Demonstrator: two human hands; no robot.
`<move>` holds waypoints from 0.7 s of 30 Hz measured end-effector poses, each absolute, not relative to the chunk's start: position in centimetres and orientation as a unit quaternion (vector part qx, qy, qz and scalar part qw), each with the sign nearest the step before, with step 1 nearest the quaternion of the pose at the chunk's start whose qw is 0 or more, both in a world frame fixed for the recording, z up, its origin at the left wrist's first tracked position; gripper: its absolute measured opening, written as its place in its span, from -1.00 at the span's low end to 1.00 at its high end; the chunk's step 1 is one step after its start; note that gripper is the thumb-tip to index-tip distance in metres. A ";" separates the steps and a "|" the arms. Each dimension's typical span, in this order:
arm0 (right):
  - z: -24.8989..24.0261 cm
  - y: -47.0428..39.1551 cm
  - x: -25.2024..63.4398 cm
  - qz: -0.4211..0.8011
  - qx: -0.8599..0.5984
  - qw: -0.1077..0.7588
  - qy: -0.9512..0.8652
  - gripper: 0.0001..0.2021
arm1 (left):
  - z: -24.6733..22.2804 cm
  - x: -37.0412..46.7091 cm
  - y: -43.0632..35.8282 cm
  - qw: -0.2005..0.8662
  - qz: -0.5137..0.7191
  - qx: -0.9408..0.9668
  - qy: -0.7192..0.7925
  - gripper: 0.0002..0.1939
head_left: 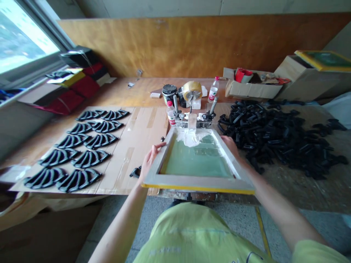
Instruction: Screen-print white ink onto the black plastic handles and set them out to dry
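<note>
Rectangular grey frame with a yellow near edge (192,181) lies between the person's left hand (148,160) and the person's right hand (230,145), its far end at a silvery metal clamp fixture (204,123) on the brown wooden tabletop (131,95). Left fingers (158,147) hold the frame's left side, touching the grey border. Right fingers are at the opposite side, mostly hidden by the frame, so how far they close cannot be told. White smears (189,139) cover the far part of the translucent green panel (196,162). Ten black ribbed, fan-shaped pieces (91,157) stand in two columns on a flat brown cardboard sheet (139,146); one small black piece (135,172) lies just beside the left hand. Rightward sits a loose heap of black parts (279,137).
</note>
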State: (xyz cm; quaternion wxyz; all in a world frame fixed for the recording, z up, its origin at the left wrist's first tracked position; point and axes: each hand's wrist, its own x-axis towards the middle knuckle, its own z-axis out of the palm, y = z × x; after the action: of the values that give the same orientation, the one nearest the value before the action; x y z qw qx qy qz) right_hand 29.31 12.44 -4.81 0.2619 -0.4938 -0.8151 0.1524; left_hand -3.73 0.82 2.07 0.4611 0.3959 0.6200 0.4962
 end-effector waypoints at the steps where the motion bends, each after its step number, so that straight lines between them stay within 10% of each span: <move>1: -4.1 13.5 29.4 0.129 -0.515 0.285 -0.798 -0.67 | 1.1 -3.9 0.1 0.477 0.471 0.393 0.629 -0.32; 6: -1.4 17.8 22.9 -0.021 -0.464 0.271 -0.843 -0.49 | -5.3 -3.8 -1.3 0.513 0.432 0.365 0.646 -0.19; 10: -1.8 18.0 17.7 0.001 -0.434 0.120 -0.893 -0.80 | -9.4 -3.7 -1.0 0.507 0.421 0.378 0.650 -0.20; 21: -2.2 12.2 21.0 0.094 -0.240 0.059 -0.965 -0.86 | -9.8 -4.0 -1.2 0.490 0.424 0.385 0.657 -0.33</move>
State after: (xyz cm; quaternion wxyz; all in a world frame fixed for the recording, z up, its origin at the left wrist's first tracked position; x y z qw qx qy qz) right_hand 20.99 12.20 -2.25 0.0591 -0.2396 -0.9645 0.0939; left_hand -3.95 -1.21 -9.75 0.4899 0.3851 0.6572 0.4240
